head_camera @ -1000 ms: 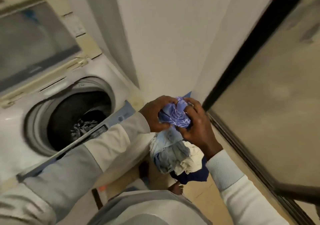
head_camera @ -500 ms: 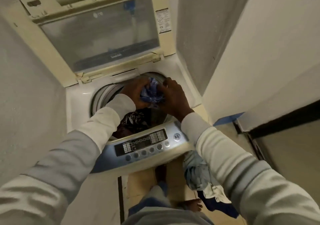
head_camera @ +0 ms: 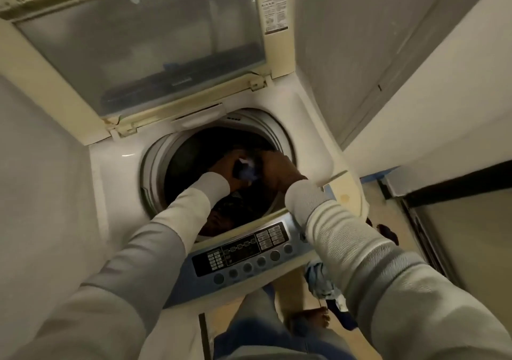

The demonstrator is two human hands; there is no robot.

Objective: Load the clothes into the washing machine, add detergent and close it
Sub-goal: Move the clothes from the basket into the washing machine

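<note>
A white top-loading washing machine [head_camera: 313,127] stands in front of me with its lid [head_camera: 144,41] raised. Both my hands reach down into the dark drum [head_camera: 194,160]. My left hand [head_camera: 224,167] and my right hand [head_camera: 277,168] hold a small bundled blue patterned cloth [head_camera: 246,170] between them. Dark clothes [head_camera: 235,210] lie lower in the drum under my arms. A pile of blue and white clothes [head_camera: 322,285] lies on the floor to the right of the machine, partly hidden by my right sleeve.
The blue control panel [head_camera: 243,251] with round buttons runs along the machine's near edge. Walls stand close on the left [head_camera: 41,166] and right [head_camera: 415,69]. A dark-framed door [head_camera: 457,193] is at far right. My bare foot [head_camera: 318,318] shows on the tan floor.
My hands carried the blue cloth from the floor pile on the right over to the machine, then lowered it from the drum's rim down into the drum. My head turned to face the washer.
</note>
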